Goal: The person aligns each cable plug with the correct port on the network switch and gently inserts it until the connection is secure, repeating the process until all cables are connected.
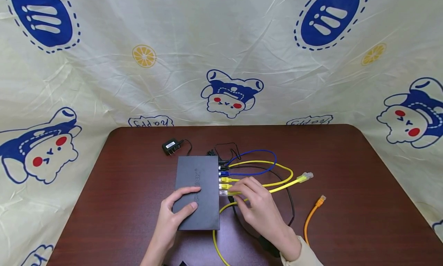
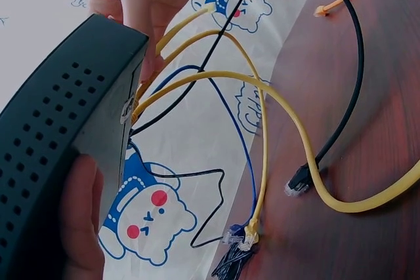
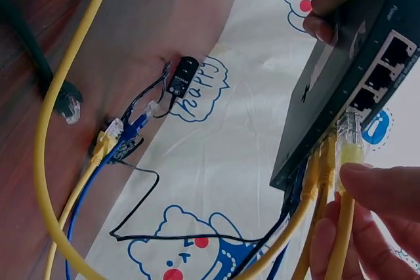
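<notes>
My left hand grips the left side of a dark network switch, thumb and forefinger lying on its top and other fingers hidden beneath. The switch is raised and tilted in the left wrist view. With my right hand I pinch the clear plug of a yellow Ethernet cable between thumb and fingers. Its tip is right at a port in the row, beside two yellow cables seated in the switch. Dark ports show on the plug's other side. A blue cable and black leads also enter that face.
A black power adapter lies at the table's back left. Loose yellow and orange cable ends lie to the right. A black cable loops under my right arm. A bundled black cord sits behind the switch.
</notes>
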A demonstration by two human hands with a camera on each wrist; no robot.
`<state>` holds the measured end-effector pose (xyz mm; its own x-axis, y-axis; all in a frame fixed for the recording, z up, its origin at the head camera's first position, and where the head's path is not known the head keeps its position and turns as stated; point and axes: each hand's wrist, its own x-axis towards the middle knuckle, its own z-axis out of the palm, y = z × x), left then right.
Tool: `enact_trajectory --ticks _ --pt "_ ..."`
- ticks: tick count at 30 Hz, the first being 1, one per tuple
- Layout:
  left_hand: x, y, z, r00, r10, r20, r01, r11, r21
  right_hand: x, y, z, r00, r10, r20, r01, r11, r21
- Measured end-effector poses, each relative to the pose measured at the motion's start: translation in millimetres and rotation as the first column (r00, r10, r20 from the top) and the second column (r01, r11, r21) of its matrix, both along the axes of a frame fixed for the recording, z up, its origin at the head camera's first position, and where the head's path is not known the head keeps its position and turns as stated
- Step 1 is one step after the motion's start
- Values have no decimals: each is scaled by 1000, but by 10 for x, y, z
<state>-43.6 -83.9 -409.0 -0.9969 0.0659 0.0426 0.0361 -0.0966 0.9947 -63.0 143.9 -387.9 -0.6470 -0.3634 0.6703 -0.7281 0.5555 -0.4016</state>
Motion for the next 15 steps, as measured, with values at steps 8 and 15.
enact_trajectory --ticks 8,15 --pt "0 -5 -3 1000 2 -18 -2 1000 -22 -14 -20 -11 1000 20 -1 -20 999 -30" --pt "1 -6 6 1000 -2 -17 1 999 -33 -17 -48 -30 998 59 -9 -59 996 -64"
